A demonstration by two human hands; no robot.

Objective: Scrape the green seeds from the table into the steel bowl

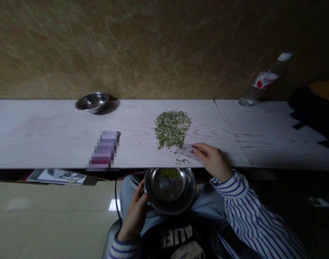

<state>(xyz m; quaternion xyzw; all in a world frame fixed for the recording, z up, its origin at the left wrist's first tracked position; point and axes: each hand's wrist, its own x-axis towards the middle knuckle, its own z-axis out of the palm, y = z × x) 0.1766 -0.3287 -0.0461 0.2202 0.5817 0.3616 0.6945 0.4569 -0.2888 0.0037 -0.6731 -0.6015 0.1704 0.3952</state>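
My left hand (138, 207) grips the left rim of a steel bowl (190, 201), held just below the table's front edge over my lap. Some small green beans (169, 173) lie inside the bowl, along its far side. Between the thumb and fingers of my right hand (214, 160) is a thin clear plastic piece (186, 151), resting low over the tabletop. Its exact kind is hard to make out. Just beyond it, a patch of green beans (171, 127) is spread on the table, and a few loose ones lie between the patch and the edge.
A second steel bowl (92, 102) stands by the wall at the back left. Nearer, a blurred-out phone-like object (105, 151) lies by the front edge, a cable (116, 198) hanging below. At the back right are a clear bottle (264, 81) and a dark object (315, 108).
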